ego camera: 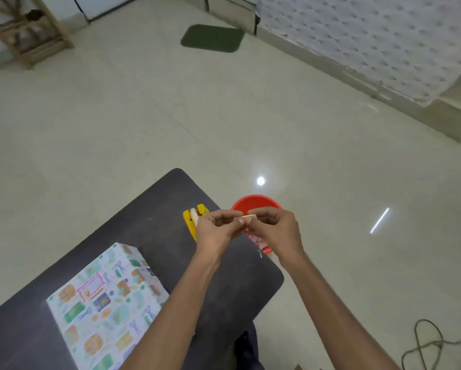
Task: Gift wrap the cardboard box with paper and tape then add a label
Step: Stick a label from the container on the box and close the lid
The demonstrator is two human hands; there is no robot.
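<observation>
The box (106,305), wrapped in white paper printed with green, orange and blue gift motifs, lies on the dark table (154,236) at the lower left. A pink-framed label (90,286) sits on its top face. My left hand (216,231) and my right hand (273,227) meet above the table's right edge. Together they pinch a small yellowish strip (246,217) between their fingertips. A yellow tape dispenser (193,217) stands on the table just left of my left hand, partly hidden by it.
A red bucket (253,204) stands on the pale tiled floor beyond the table's right edge, behind my hands. A cord (424,345) coils on the floor at the lower right. Far off lie a green mat (213,38) and a wooden rack (29,30).
</observation>
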